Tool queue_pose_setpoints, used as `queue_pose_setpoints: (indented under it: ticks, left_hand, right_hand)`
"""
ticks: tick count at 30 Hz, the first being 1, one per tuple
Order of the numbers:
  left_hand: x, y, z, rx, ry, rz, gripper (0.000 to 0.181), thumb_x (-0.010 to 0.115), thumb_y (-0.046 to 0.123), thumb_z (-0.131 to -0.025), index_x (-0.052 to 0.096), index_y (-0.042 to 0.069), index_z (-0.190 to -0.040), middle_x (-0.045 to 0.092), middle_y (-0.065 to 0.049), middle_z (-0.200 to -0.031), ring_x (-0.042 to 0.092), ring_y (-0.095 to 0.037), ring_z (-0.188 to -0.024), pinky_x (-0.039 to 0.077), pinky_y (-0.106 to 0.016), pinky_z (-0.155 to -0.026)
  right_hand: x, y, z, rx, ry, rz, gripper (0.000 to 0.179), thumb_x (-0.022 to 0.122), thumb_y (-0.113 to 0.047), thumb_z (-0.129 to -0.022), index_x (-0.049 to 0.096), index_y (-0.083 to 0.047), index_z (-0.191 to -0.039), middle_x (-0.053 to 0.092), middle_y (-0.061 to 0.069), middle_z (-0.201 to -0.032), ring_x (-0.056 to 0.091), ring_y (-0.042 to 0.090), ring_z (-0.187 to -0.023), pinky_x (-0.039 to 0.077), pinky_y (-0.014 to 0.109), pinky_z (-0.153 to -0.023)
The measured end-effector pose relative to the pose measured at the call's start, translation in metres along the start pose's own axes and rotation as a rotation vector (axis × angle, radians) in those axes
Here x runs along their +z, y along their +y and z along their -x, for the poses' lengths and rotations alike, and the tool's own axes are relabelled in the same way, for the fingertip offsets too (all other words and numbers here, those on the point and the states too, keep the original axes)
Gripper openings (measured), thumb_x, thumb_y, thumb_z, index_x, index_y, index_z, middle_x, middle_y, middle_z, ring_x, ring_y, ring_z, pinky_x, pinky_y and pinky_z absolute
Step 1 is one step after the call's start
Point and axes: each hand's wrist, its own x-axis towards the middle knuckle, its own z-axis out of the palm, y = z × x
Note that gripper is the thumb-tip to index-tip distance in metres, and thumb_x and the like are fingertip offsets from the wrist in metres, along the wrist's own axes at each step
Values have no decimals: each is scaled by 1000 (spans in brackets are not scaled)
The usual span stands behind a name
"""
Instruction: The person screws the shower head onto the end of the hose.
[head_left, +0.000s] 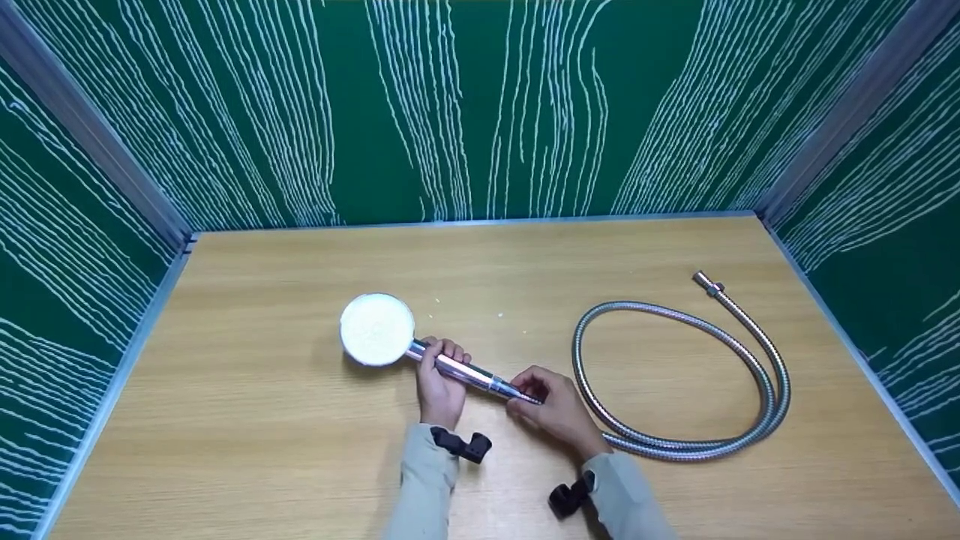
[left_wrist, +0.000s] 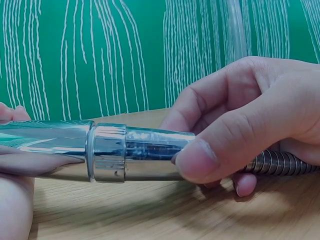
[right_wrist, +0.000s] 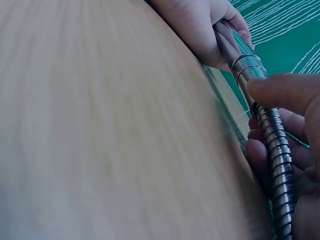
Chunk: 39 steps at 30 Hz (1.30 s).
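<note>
A chrome hand shower with a round white face (head_left: 376,330) lies across the middle of the view, its handle (left_wrist: 45,150) slanting down to the right. My left hand (head_left: 441,386) grips that handle just below the head. At the handle's lower end, my right hand (head_left: 555,409) pinches the smooth tapered connector (left_wrist: 155,150) of a metal shower hose (head_left: 679,450) between thumb and fingers. In the left wrist view a ridged collar sits against the end of the handle. Ribbed hose (right_wrist: 280,165) runs back beneath the right palm in the right wrist view.
The hose loops over the right side of the wooden table (head_left: 247,450), its free end with a hex nut (head_left: 714,289) pointing to the back. Small white crumbs (head_left: 500,315) are scattered behind the hands. Green panels (head_left: 480,112) with white wavy lines wall the back and sides.
</note>
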Motion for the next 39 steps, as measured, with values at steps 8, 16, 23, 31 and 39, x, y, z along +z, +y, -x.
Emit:
queue_pose_setpoints:
  ticks: [8, 16, 23, 31, 39]
  left_hand:
    - [0, 0, 1, 6, -16, 15, 19, 29, 3, -96, 37, 15, -84, 40, 0, -64, 38, -13, -58, 32, -25, -59]
    - [-1, 0, 0, -1, -16, 13, 18, 31, 3, -96, 38, 15, -84, 40, 0, -64, 38, -13, -59, 32, -25, -59]
    - [0, 0, 0, -3, -7, 13, 18, 31, 3, -96, 38, 15, -84, 40, 0, -65, 38, -13, -60, 32, -25, -59]
    - [2, 0, 0, -6, 6, 13, 18, 31, 4, -96, 38, 15, -84, 39, 0, -65, 37, -13, -60, 31, -25, -60]
    - [2, 1, 1, -9, 4, 16, 19, 30, 4, -96, 38, 16, -84, 40, 1, -64, 37, -13, -59, 31, -25, -59]
  right_hand:
    - [0, 1, 0, -30, -5, 19, 18, 76, -7, -75, 67, -9, -90, 62, 2, -77, 53, 5, -64, 43, 18, -56]
    - [1, 1, 1, -31, 9, 17, 18, 76, -7, -74, 68, -7, -90, 64, 2, -78, 53, 5, -66, 44, 19, -59]
    - [1, -4, 0, -2, 17, 49, 19, 76, -4, -74, 68, -5, -91, 65, 5, -79, 52, 5, -67, 43, 18, -63]
    - [-4, -40, 7, 7, -12, 62, 15, 72, 2, -77, 67, 3, -91, 66, 13, -80, 52, 6, -66, 43, 18, -63]
    - [-1, -3, 0, 9, -11, 39, 14, 74, -9, -78, 70, -5, -90, 66, 7, -78, 53, 5, -65, 43, 19, -62]
